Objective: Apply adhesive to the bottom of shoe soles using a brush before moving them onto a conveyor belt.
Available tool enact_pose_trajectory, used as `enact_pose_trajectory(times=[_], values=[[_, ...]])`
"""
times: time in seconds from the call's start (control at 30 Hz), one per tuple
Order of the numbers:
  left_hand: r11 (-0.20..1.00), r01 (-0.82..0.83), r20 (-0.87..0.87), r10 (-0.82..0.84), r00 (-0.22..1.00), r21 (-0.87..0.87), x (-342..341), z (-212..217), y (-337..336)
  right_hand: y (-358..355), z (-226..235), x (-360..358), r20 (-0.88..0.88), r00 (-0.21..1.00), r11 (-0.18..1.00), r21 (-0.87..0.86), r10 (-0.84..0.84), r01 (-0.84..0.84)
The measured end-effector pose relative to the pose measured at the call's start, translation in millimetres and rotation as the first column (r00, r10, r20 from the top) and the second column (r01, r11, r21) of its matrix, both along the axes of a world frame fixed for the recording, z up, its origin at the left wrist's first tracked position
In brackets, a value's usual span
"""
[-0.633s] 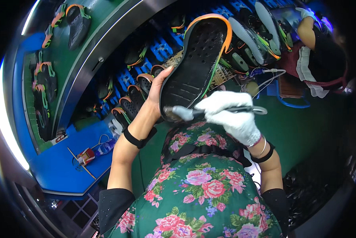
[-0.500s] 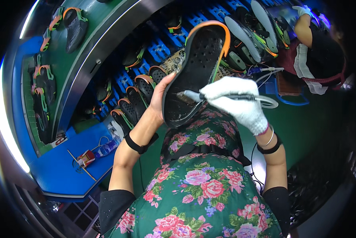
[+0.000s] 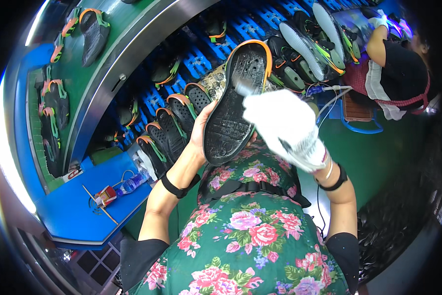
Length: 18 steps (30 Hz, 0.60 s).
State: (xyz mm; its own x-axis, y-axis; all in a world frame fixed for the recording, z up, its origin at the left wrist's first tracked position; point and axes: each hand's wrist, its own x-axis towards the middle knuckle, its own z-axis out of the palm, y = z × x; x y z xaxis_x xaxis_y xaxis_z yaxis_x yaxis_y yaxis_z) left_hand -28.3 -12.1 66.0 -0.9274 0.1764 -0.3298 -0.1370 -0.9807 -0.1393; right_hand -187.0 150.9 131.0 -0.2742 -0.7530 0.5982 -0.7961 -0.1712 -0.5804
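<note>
My bare left hand (image 3: 199, 130) grips a black shoe sole (image 3: 228, 120) by its left edge, fingers passing underneath. The sole tilts with its hollow, holed inner side facing up, and an orange and green rim curves round its far end. Wet-looking streaks cover the near half. My right hand (image 3: 285, 125), in a white glove, is closed round a brush (image 3: 246, 88). The grey brush body is blurred, with its tip over the sole's holed upper part. The glove hides most of the handle.
Several more soles (image 3: 181, 110) stand in a row on a conveyor with blue racks (image 3: 198, 63), behind a curved metal rail (image 3: 117, 78). At left, a blue side table (image 3: 73, 211) bears a plastic bottle (image 3: 134, 183) and a small red box (image 3: 106, 195). A co-worker (image 3: 400, 64) sits at far right.
The brush has moved from the sole's near half up to its holed part. The sole has come slightly lower and left, and streaks now spread over its near half.
</note>
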Motion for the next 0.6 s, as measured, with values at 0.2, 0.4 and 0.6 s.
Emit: enact_pose_trajectory(times=[0.2,0.4,0.6], values=[[0.999,-0.053,-0.068,0.053,0.996,0.015,-5,1,-13,4,18,1,0.386,0.920,0.998,-0.018,0.069,-0.067],[0.972,-0.122,-0.052,0.114,0.992,-0.201,-16,9,-21,3,17,27,0.485,0.836,0.955,0.009,0.257,-0.298],[0.933,-0.097,-0.176,0.036,0.984,-0.347,-36,12,-29,4,16,26,0.769,0.550,0.919,-0.121,0.325,-0.375]])
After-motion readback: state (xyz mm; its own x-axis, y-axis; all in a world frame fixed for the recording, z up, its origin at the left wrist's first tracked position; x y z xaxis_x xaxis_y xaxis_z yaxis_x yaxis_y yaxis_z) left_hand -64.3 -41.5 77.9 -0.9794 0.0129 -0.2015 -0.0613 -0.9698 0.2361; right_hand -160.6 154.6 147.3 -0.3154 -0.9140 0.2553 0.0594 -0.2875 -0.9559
